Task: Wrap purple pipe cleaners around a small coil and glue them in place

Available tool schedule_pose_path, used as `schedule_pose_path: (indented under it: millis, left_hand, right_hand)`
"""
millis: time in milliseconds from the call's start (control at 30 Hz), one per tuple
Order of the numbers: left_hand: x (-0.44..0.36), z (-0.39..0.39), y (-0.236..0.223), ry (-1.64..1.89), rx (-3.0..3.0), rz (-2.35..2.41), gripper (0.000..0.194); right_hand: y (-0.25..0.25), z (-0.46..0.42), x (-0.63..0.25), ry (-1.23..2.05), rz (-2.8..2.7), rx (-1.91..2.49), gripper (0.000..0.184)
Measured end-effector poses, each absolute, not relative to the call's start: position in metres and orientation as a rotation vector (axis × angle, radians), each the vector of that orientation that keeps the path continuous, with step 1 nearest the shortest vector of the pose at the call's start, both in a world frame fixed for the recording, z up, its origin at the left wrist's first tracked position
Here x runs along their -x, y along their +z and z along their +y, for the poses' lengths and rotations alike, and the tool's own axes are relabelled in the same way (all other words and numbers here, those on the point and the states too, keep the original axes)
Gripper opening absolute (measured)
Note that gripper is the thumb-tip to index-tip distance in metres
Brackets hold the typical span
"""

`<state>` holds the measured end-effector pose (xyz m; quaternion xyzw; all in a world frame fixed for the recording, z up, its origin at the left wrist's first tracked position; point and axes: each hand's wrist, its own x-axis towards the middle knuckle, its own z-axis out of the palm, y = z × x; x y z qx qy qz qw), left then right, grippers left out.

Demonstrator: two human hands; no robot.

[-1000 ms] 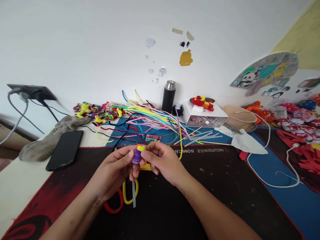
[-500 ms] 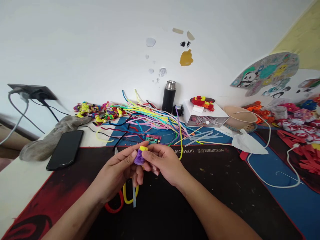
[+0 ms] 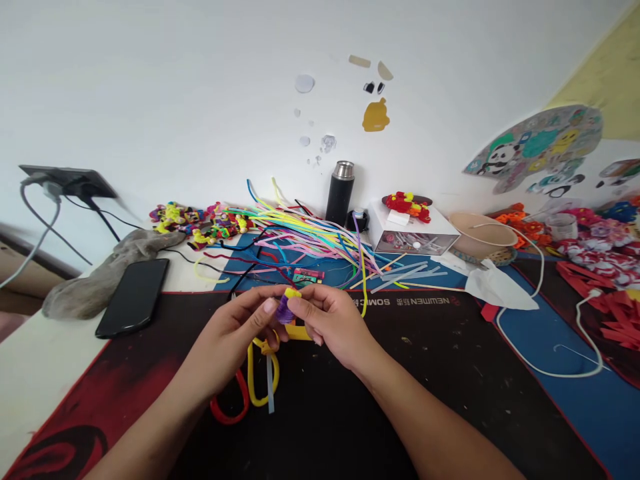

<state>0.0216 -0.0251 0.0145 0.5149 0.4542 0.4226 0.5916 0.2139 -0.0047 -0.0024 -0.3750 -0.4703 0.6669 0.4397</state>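
Pinching with right grip (image 3: 340,330), thumb on the front of a small purple-and-yellow chenille piece (image 3: 283,312), fingers curled behind. Coming in from the opposite side with left grip (image 3: 233,327), held narrow, with thumb just beside the purple edge and fingers partly behind; cannot tell if clamping too. Holding piece up between both thumbs, near far edge of black desk mat (image 3: 340,420), yellow end up, purple below. Looks fuzzy and wound. Should handle very light, soft, a bit springy, hardly slippery; likely wire-cored, so bendable rather than brittle, but easy to squash or unwind. Best taken lightly by the purple body, not by the yellow tip. Note below grips: red loop (image 3: 231,420) and yellow loop (image 3: 251,383), probably scissors handles, plus pale translucent strip (image 3: 271,390) crossing the yellow one. Note behind on bench (image 3: 45,367): heap of chenille stems (image 3: 305,233). Note at left: black smartphone (image 3: 133,299).
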Motion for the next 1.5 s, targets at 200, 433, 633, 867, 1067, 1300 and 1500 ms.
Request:
schedule_pose_path:
  millis: [200, 433, 633, 867, 1067, 1300, 1500]
  left_hand:
    - [-0.021, -0.024, 0.009, 0.995, -1.133, 1.0, 0.061]
    - [-0.028, -0.029, 0.02, 1.037, -1.26, 1.115, 0.051]
    - [-0.031, -0.032, 0.017, 1.086, -1.301, 1.196, 0.042]
    - [-0.029, -0.033, 0.016, 1.1, -1.363, 1.269, 0.042]
    - [-0.026, -0.031, 0.015, 1.122, -1.402, 1.356, 0.048]
    - [-0.022, -0.027, 0.013, 1.116, -1.394, 1.393, 0.05]
    - [-0.023, -0.024, 0.01, 1.09, -1.391, 1.436, 0.053]
  right_hand:
    - [0.0, -0.005, -0.214, 1.656, -1.164, 0.936, 0.055]
    - [0.002, -0.005, -0.213, 1.645, -1.183, 0.948, 0.052]
    - [0.001, -0.007, -0.214, 1.617, -1.24, 0.963, 0.045]
    - [-0.001, -0.006, -0.214, 1.635, -1.293, 0.932, 0.045]
    - [0.001, -0.005, -0.213, 1.632, -1.308, 0.978, 0.043]
    - [0.001, -0.008, -0.213, 1.565, -1.364, 1.019, 0.035]
    - [0.002, -0.009, -0.212, 1.505, -1.337, 1.011, 0.035]
